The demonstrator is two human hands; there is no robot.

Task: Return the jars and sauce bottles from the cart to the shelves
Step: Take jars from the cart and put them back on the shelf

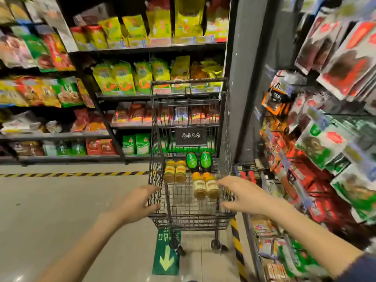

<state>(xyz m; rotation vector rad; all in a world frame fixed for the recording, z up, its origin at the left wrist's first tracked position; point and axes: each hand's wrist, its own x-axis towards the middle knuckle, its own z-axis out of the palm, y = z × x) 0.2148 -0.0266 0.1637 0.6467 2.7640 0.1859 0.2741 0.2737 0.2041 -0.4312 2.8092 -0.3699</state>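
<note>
A black wire cart stands in the aisle in front of me. On its floor lie two jars with yellow labels, two jars with orange lids and pale labels, and two dark sauce bottles with green labels. My left hand is at the cart's near left corner, fingers spread and relaxed, holding nothing. My right hand hovers over the cart's near right rim, fingers extended close to the pale-label jars, not gripping them.
Shelves of snack bags fill the left and far side. Hanging packets on racks crowd the right, close to the cart. A grey pillar stands behind the cart. Floor shows a yellow-black stripe and a green arrow sticker.
</note>
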